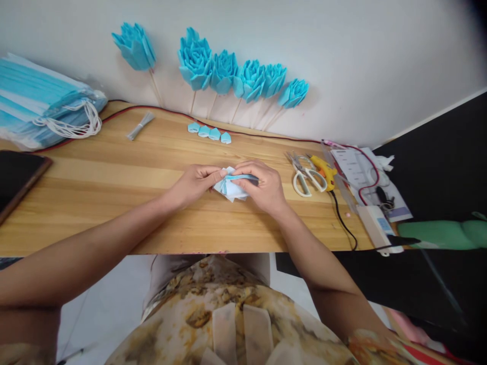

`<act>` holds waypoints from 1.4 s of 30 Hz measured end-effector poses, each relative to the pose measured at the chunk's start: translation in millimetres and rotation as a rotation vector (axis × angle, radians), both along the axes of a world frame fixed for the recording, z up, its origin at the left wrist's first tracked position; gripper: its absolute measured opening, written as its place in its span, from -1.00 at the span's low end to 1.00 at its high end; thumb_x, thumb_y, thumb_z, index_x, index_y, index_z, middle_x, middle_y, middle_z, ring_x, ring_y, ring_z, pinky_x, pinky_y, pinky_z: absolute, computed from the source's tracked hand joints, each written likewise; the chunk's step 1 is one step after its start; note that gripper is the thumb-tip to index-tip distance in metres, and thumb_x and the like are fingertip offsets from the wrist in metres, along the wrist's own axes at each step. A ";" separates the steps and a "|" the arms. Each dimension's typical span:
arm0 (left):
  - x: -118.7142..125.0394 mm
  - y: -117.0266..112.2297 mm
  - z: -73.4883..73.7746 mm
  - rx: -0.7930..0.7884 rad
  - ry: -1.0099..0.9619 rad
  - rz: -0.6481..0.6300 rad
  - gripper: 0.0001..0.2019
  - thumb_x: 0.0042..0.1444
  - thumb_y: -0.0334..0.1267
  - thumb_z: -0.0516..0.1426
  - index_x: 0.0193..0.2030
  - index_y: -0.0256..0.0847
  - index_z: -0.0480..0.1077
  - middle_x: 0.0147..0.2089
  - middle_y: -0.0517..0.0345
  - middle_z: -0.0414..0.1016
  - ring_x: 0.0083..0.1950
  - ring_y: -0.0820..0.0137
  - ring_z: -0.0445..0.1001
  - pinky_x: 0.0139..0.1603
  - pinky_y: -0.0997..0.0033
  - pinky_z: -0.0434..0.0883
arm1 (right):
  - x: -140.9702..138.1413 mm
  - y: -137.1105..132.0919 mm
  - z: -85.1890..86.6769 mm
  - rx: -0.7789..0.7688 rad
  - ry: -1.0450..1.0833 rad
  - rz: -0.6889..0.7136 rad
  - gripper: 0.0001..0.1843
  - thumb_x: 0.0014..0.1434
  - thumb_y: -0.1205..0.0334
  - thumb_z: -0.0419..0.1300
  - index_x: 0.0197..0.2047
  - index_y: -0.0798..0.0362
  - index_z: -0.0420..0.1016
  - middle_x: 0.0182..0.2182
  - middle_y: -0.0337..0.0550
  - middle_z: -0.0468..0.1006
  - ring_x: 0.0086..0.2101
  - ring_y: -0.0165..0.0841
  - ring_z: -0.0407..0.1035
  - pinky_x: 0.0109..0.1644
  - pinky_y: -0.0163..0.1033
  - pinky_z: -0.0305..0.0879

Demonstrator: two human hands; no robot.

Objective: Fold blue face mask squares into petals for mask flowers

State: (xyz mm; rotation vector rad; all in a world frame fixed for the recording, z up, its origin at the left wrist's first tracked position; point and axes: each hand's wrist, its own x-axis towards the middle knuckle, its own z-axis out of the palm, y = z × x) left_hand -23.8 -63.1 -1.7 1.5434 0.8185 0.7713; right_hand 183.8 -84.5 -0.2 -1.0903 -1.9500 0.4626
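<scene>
My left hand (201,183) pinches the left edge of a small bunch of blue-and-white fabric pieces (233,191) just above the wooden table. From the right, my right hand (262,183) grips the same bunch between thumb and fingers, with a blue edge showing under its fingertips. The pieces look thin and layered, with pointed corners sticking out below. Behind the hands, several small folded blue petals (204,132) lie in a row. Part of the bunch is hidden by my fingers.
Several blue fabric flowers (196,58) on sticks lean against the wall. Packed face masks (45,101), a bundle of ties (140,125) and a phone (21,177) are on the left. Scissors (310,175), a yellow glue gun (323,172) and a power strip (376,228) lie right.
</scene>
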 end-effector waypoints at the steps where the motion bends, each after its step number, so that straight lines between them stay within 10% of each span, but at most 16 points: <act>1: 0.4 0.5 -0.7 -0.023 -0.023 0.002 -0.57 0.18 0.11 0.15 -0.51 -0.21 0.37 -0.51 0.23 0.30 -0.43 0.46 0.24 -0.36 0.44 0.23 | -0.4 -0.9 1.0 -0.002 0.027 -0.008 -0.96 0.18 0.21 0.33 -0.26 -0.08 0.63 -0.21 -0.20 0.69 -0.16 -0.28 0.55 0.03 -0.08 0.43; 14: 0.9 9.6 -14.9 -0.239 -0.173 0.095 -0.59 0.11 0.10 0.20 -0.28 -0.28 0.53 -0.29 -0.01 0.60 -0.32 0.37 0.48 -0.37 0.43 0.38 | 42.4 1.7 14.3 -0.334 0.619 0.201 -0.47 -0.16 -0.36 0.42 -0.31 -0.15 0.48 -0.63 -0.41 0.36 -0.72 -0.52 0.05 -0.64 -0.32 0.13; 22: 0.3 1.7 -2.7 -0.091 -0.044 0.087 -0.62 0.20 0.06 0.13 -0.35 -0.25 0.49 -0.40 0.14 0.52 -0.37 0.42 0.42 -0.32 0.45 0.35 | 3.9 -12.9 14.3 -0.444 0.256 0.226 -0.53 0.04 -0.02 0.44 0.01 -0.06 0.61 -0.27 -0.24 0.64 -0.39 -0.45 0.45 -0.36 -0.35 0.37; 31: -0.9 0.4 -2.6 -0.003 -0.009 0.001 -0.56 0.24 0.13 0.10 -0.40 -0.24 0.42 -0.38 0.15 0.48 -0.35 0.40 0.39 -0.28 0.43 0.32 | -11.2 -7.6 -3.2 -0.039 0.044 -0.014 -0.63 0.19 0.20 0.32 0.08 -0.09 0.55 -0.25 -0.25 0.59 -0.26 -0.38 0.45 -0.09 -0.24 0.41; 42: 2.3 2.0 -9.6 -0.084 -0.070 -0.040 -0.63 0.07 -0.04 0.28 -0.08 -0.26 0.52 -0.15 0.08 0.61 -0.20 0.34 0.53 -0.11 0.33 0.46 | -9.8 -3.0 -5.5 -0.041 0.032 -0.080 -0.57 0.22 0.06 0.28 0.14 -0.08 0.50 -0.07 -0.13 0.59 -0.09 -0.27 0.47 0.01 -0.11 0.43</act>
